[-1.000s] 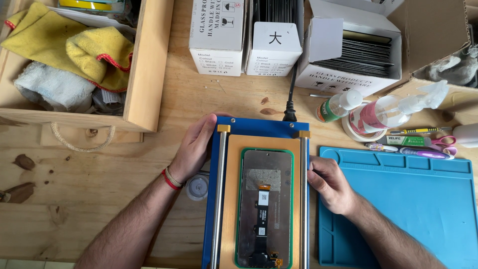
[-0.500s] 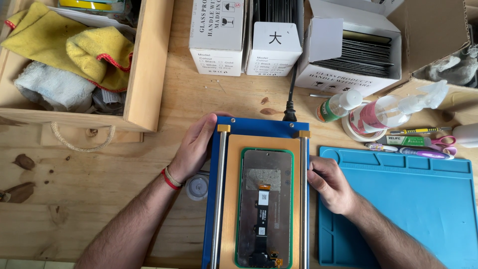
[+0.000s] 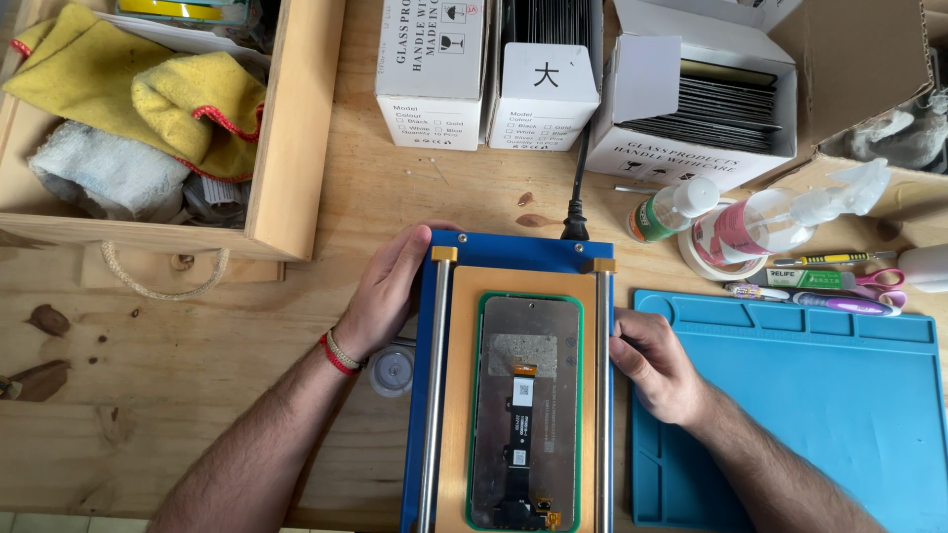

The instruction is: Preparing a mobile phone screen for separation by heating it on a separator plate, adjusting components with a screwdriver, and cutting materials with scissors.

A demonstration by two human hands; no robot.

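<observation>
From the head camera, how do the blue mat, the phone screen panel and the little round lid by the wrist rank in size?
Largest to smallest, as they look in the head view:
1. Blue mat, though it runs off the picture's edge.
2. Phone screen panel, lying on the blue heating plate between both hands.
3. Small round lid beside the left hand, clearly the smallest.
</observation>
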